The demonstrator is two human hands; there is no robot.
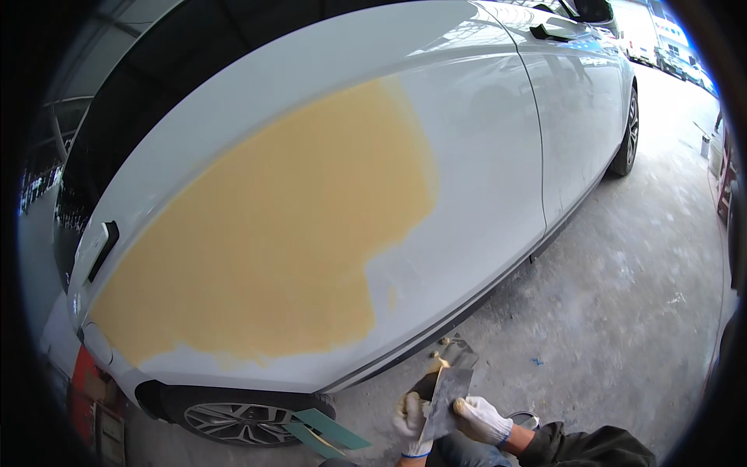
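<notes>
A white car's side panel (482, 179) carries a broad patch of yellow-tan filler (264, 226), low and wide across the rear door area. Below it, both my hands wear white knit gloves. My right hand (482, 421) grips a flat grey metal putty spreader (448, 403) between thumb and fingers. My left hand (411, 416) is closed on a dark flat putty plate (425, 384), partly hidden by the grey spreader; the two tools overlap. Yellow putty (440, 363) clings near their upper edge.
The car's wheel (241, 422) is at the lower left, with green flat strips (331, 429) in front of it. A round can (527, 420) stands beside my right forearm. Dusty concrete floor (607, 296) spreads to the right; a door handle (549, 33) juts out above.
</notes>
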